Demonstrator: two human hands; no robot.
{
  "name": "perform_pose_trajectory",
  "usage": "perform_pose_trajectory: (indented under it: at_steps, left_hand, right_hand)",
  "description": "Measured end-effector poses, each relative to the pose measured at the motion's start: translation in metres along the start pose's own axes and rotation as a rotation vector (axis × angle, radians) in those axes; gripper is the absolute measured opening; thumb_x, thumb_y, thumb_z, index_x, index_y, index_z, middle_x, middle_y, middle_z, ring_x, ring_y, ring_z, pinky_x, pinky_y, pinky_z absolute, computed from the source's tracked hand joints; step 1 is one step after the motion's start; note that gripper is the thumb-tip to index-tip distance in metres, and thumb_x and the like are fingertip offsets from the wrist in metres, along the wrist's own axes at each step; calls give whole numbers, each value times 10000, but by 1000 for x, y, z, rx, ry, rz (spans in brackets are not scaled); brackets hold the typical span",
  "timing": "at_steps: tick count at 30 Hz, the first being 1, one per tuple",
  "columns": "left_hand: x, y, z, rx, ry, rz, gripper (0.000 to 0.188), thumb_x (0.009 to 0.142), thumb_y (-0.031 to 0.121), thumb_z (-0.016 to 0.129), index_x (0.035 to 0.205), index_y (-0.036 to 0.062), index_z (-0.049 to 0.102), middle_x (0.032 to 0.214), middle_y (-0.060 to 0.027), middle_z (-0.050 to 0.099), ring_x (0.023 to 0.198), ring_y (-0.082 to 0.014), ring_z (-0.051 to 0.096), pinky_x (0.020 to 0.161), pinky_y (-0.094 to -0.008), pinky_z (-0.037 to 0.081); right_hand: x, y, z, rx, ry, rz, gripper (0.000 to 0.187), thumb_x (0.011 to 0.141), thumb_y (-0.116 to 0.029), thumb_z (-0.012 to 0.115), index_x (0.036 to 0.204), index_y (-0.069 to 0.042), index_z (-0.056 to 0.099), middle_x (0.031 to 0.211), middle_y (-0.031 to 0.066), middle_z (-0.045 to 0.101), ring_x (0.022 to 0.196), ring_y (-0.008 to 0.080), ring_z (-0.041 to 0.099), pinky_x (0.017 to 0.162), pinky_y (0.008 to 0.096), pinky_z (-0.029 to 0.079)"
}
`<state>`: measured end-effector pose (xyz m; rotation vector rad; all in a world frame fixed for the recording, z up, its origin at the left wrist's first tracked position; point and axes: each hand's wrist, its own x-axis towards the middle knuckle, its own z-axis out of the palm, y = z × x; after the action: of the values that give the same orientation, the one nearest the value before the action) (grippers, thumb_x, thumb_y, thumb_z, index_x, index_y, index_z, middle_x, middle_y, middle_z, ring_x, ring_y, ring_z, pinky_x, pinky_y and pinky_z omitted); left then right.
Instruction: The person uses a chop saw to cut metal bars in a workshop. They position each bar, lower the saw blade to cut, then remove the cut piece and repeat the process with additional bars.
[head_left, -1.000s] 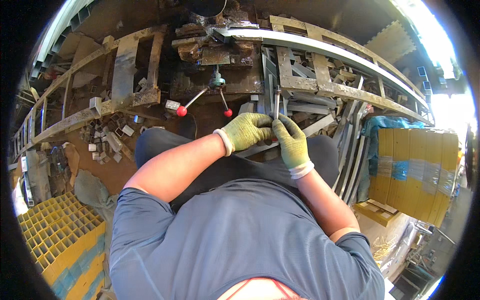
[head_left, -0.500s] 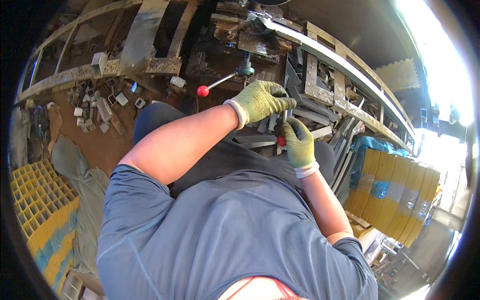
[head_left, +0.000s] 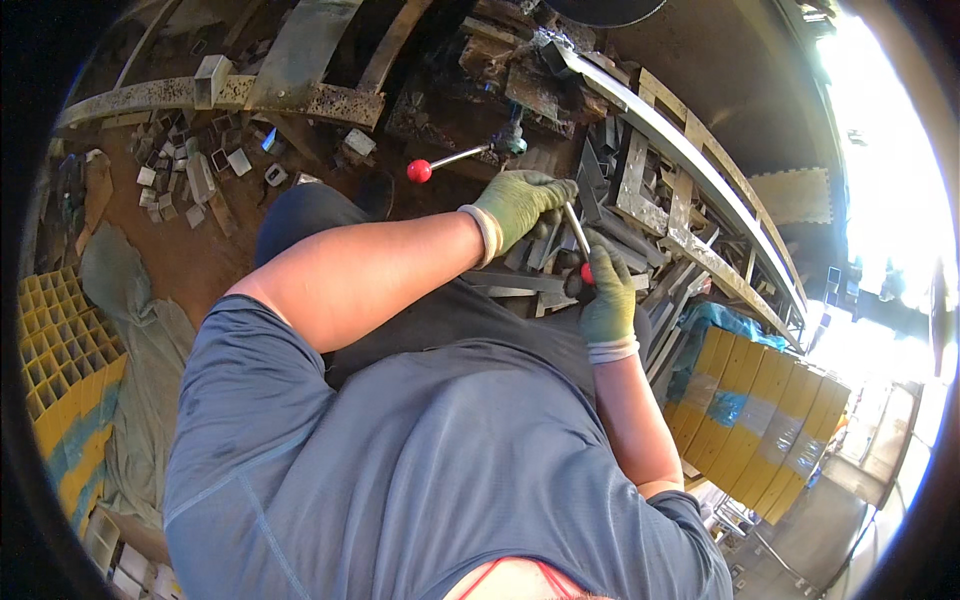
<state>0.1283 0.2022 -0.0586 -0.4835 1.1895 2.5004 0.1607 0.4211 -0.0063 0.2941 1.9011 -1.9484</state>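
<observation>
My left hand (head_left: 522,208), in a yellow-green work glove with a white cuff, is closed around the upper end of a metal lever rod (head_left: 577,228). A red ball knob (head_left: 588,273) caps the rod's lower end. My right hand (head_left: 609,305), gloved alike, has its fingers curled around the rod near that knob. Whether the rod's upper end joins anything is hidden by the left glove. Left of it, a second lever (head_left: 460,160) with a red ball knob (head_left: 419,171) sticks out from a dark hub (head_left: 511,143) on the grimy machine.
A long metal bar (head_left: 660,125) runs across the frame at upper right, above metal offcuts (head_left: 625,235). Cut tube pieces (head_left: 190,170) litter the ground at left. Yellow bundles stand at right (head_left: 760,410) and lower left (head_left: 70,350), beside a grey cloth (head_left: 140,370).
The rod between my hands now shows more of its length and tilts more. My right hand has shifted slightly down relative to the left. The whole view has shifted a little.
</observation>
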Motion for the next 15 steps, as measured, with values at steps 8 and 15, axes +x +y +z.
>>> perform_pose_trajectory:
  at_steps: [8, 15]
  left_hand:
    - [0, 5, 1, -78, 16, 23, 243, 1075, 269, 813, 1015, 35, 834, 791, -36, 744, 613, -97, 613, 512, -256, 470]
    - [-4, 19, 11, 6, -142, 139, 250, 1095, 312, 779, 1171, 85, 852, 825, -5, 731, 670, -90, 614, 611, -270, 497]
  right_hand:
    - [-2, 1, 9, -55, -2, -43, 518, 1139, -497, 659, 1379, -41, 721, 914, 75, 770, 619, 155, 628, 581, 303, 511]
    - [-2, 5, -17, 289, -33, 145, 567, 1105, -542, 709, 1324, -18, 709, 896, 76, 760, 636, 152, 660, 579, 290, 527]
